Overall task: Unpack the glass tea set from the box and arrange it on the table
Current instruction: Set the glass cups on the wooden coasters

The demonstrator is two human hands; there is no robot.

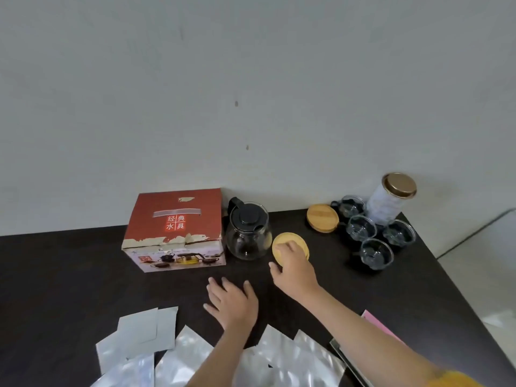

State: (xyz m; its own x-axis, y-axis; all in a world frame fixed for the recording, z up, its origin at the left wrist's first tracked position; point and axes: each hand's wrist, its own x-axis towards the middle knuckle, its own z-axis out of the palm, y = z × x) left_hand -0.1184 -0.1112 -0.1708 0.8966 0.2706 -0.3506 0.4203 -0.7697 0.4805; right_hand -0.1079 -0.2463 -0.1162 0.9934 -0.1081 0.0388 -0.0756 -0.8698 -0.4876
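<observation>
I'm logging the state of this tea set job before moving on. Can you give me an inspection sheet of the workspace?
Surface: dark table set against a pale wall.
Job's things: red box closed, at the back; glass teapot with black lid upright to its right; four glass cups grouped at the right; stack of wooden coasters beside the cups; single wooden coaster next to the teapot.
Clutter: clear plastic wrappers along the near edge; jar with gold lid behind the cups; pink sheet at the right.
Hands: right hand rests on the single coaster; left hand flat, fingers spread, over the table.
Cables: nothing seen.
Surroundings: pale floor at the right.
</observation>
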